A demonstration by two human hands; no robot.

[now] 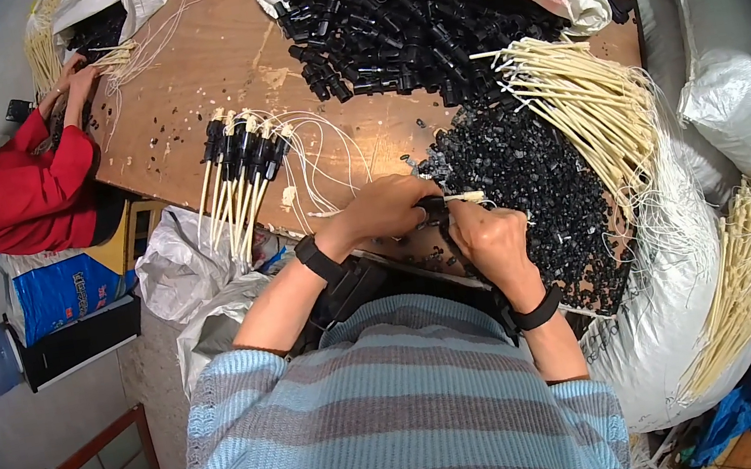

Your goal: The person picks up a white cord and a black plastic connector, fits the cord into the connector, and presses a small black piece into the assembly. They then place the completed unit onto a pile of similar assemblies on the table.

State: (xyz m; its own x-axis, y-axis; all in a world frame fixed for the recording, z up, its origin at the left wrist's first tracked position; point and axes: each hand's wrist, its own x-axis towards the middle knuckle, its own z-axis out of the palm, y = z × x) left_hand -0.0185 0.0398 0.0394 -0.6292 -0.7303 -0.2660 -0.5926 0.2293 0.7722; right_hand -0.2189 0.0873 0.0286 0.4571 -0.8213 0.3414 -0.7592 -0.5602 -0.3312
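Knit sweater (395, 402) in broad pale-blue and grey stripes, matching sleeves (241, 371), black wristbands (538, 311).

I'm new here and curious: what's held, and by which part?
A small black piece is held between the left hand and right hand; exact grip points are hidden.

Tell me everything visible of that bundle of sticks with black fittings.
The bundle is a fan of slim, pale, wood-like sticks with black, plastic-looking fittings near their upper ends. Thin white strings trail rightward. The fitted ends lie on the brown table; the bare ends overhang its edge near a white sack, contact unclear. The left hand is apart from it.
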